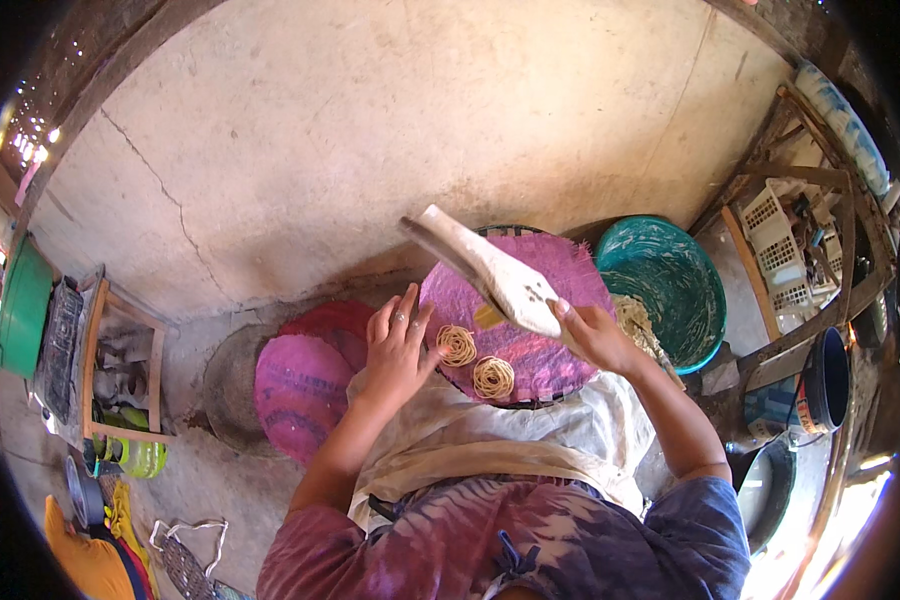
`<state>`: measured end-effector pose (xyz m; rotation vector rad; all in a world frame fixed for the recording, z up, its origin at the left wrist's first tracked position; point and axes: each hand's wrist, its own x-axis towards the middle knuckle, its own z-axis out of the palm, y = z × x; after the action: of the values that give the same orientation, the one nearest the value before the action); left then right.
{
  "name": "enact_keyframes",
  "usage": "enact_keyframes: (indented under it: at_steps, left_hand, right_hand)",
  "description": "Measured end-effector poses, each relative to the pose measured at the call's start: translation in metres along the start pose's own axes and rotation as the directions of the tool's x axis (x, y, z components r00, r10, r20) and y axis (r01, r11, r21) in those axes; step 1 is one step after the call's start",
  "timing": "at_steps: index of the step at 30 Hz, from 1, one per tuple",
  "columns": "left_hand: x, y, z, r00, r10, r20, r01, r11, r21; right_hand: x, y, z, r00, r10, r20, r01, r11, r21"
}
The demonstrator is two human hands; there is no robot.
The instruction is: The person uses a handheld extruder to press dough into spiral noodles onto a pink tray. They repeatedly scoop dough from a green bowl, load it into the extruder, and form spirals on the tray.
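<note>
Cracked beige wall [370, 130] ahead. Left: green tub [27, 310], wooden stand [130, 433], orange cloth [85, 548] lower down. Right: white perforated basket [773, 240] by wooden rack [800, 176], blue-and-white bundle [842, 130] up top, dark blue bucket [816, 385] below.

The middle round mat [580, 300] is pinkish purple, the coils [456, 345] on it pale tan, and the long piece [510, 283] above it off-white with dark spots near its right end. At the left, another round cover [298, 380] is purple-pink with darker markings; at the right, the basin [685, 275] is teal, streaked whitish inside. Nearest, a cream cloth [510, 425] borders a shirt [590, 530] tie-dyed maroon, white and navy, while the far wall [420, 120] is beige.
</note>
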<state>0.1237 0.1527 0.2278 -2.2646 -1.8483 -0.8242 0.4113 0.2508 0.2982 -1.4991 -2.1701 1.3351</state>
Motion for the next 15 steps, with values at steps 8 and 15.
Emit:
enact_keyframes:
  at_steps: [8,15]
  left_hand:
    - [-0.004,0.068,-0.003,0.917,0.282,0.282,0.010,0.690,-0.724]
    - [0.037,0.144,0.066,0.712,0.409,0.570,-0.242,0.906,-0.348]
  right_hand:
    - [-0.056,-0.028,0.007,0.880,-0.473,-0.034,0.429,0.824,-0.370]
    - [-0.013,0.012,-0.006,0.888,-0.427,0.170,0.422,0.904,0.067]
